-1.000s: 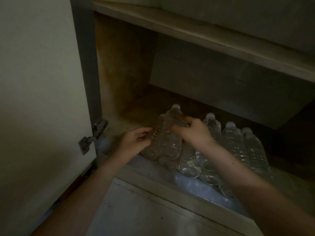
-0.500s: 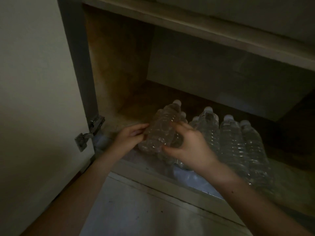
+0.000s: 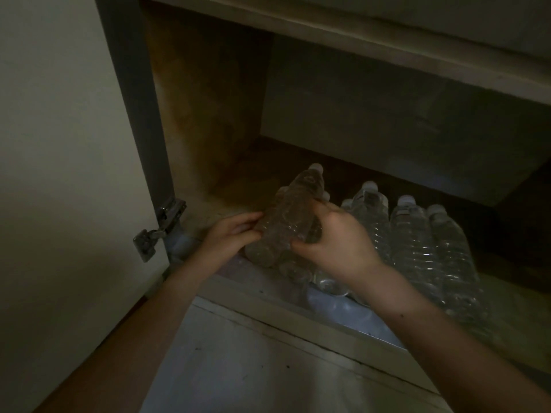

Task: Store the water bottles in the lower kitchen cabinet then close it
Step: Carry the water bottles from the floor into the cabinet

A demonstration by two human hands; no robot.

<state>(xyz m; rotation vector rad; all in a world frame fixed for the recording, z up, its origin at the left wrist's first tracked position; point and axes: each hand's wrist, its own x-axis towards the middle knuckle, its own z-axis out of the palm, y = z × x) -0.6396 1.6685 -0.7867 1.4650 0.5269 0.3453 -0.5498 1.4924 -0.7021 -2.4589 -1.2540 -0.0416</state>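
Clasping the tilted water bottle inside the lower cabinet, left hand and right hand curled round it, the person should probably settle it gently against the stored bottles just right of the fingers.

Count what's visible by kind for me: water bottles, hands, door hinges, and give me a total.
Water bottles: 6, counting visible caps; the dim light may hide more
Hands: 2, left hand and right hand, both on one bottle
Door hinge: 1
Total: 9
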